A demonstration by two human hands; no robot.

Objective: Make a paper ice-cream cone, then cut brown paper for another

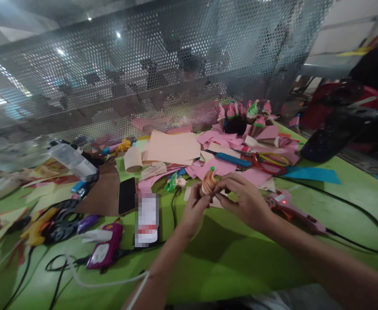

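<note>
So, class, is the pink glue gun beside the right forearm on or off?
On, it appears: the pink glue gun has a red light glowing on its body. Whether it is hot, the picture cannot show.

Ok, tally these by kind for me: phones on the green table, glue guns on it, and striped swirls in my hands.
Phones: 2 (dark-screened phone, bright-screened phone)
Glue guns: 2 (pink glue gun, yellow glue gun)
Striped swirls: 1 (striped swirl, between left hand and right hand)
Total: 5
</note>
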